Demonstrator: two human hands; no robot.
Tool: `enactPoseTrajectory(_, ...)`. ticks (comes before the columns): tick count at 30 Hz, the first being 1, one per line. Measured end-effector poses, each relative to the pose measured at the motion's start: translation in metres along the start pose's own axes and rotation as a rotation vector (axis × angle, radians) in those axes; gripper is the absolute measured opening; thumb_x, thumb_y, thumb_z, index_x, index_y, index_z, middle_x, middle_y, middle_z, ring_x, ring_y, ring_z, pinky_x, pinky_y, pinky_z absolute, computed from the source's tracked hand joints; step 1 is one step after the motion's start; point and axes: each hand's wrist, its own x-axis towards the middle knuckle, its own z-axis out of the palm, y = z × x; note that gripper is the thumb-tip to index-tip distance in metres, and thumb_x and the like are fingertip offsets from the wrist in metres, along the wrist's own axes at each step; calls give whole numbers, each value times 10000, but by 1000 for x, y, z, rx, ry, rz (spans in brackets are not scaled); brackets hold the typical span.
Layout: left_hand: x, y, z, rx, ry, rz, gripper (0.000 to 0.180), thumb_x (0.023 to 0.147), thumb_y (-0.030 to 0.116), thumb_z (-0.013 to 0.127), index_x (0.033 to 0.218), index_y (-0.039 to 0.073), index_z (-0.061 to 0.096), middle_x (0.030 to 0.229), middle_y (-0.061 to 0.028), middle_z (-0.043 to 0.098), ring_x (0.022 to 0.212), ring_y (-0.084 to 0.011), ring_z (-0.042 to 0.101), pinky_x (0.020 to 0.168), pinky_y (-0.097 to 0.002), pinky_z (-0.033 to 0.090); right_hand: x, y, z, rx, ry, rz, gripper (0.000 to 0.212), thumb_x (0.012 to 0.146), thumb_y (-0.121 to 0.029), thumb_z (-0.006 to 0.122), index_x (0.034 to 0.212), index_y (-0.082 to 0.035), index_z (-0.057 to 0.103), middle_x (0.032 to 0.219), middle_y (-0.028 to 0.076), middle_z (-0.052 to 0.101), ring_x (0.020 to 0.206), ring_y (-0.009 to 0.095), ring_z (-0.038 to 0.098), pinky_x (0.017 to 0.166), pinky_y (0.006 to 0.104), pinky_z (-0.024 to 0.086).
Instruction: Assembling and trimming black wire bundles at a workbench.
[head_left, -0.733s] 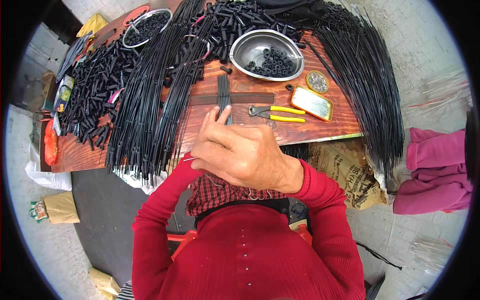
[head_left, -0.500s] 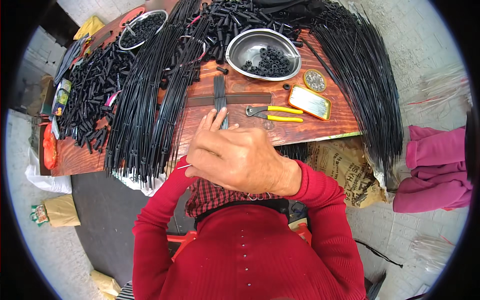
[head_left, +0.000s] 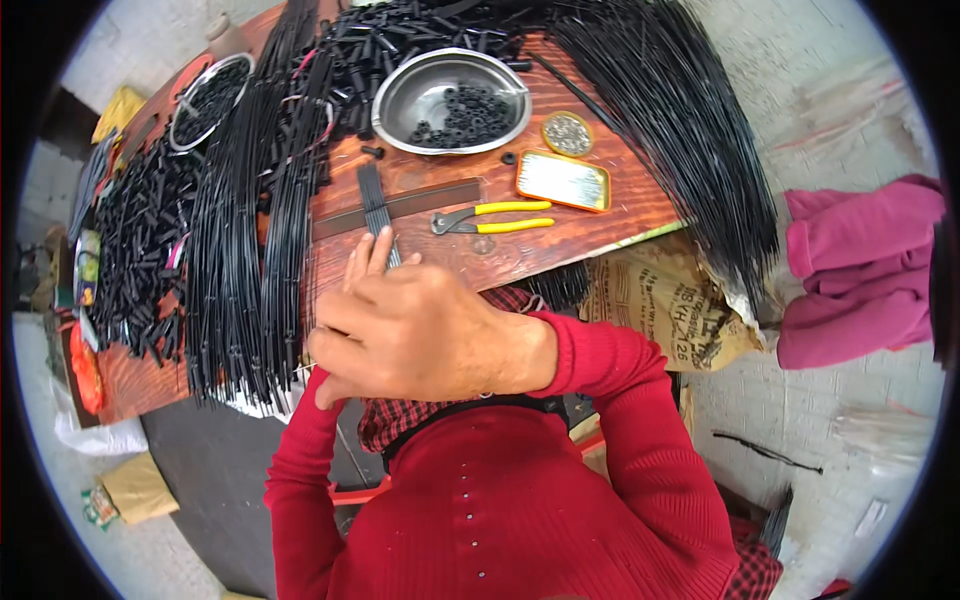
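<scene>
Rods, thin and black, a short handful of them, lie in a tight row on the wooden table, running from far to near across a dark flat bar. Their near ends go under my right hand, whose fingers lie close together and flat, pressing down on them. My left hand is hidden beneath the right; only the red sleeve shows, so I cannot tell what those fingers do.

What worries me: the rods are slick and round, and I judge that if I let the pressure off unevenly they will fan out or roll off the bar. The near edge of the table lies right under my palm, so anything I drag toward me could tip over it into my lap or to the floor.

To the left a thick hank of long black rods hangs over that same near edge, just beside my knuckles; a careless sweep left could snag it and pull the lot down. To the right the yellow-handled pliers lie near, then a flat gold tin. Farther off stands a steel bowl of black rings, easy to knock. The freest wood is the strip between my hand and the pliers, and it is narrow
</scene>
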Motion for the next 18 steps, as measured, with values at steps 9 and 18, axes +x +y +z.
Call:
enactPoseTrajectory(9, 2, 23, -8, 123, -30, -50, 475, 1010, 412, 375, 1429, 225, 497, 1577, -171, 275, 1443, -362, 278, 1168, -464, 289, 4, 0, -11, 72, -18, 35, 413, 714, -487, 691, 758, -96, 564, 719, 37, 478, 584, 169, 587, 513, 314, 496)
enactPoseTrajectory(18, -9, -14, -3, -246, -110, -60, 912, 585, 303, 884, 1401, 174, 498, 1572, -202, 239, 1413, -455, 276, 1139, -538, 305, -98, 116, -55, -164, -64, 545, 71, 845, -109, 699, 896, -63, 682, 874, 77, 672, 726, 258, 679, 599, 336, 532)
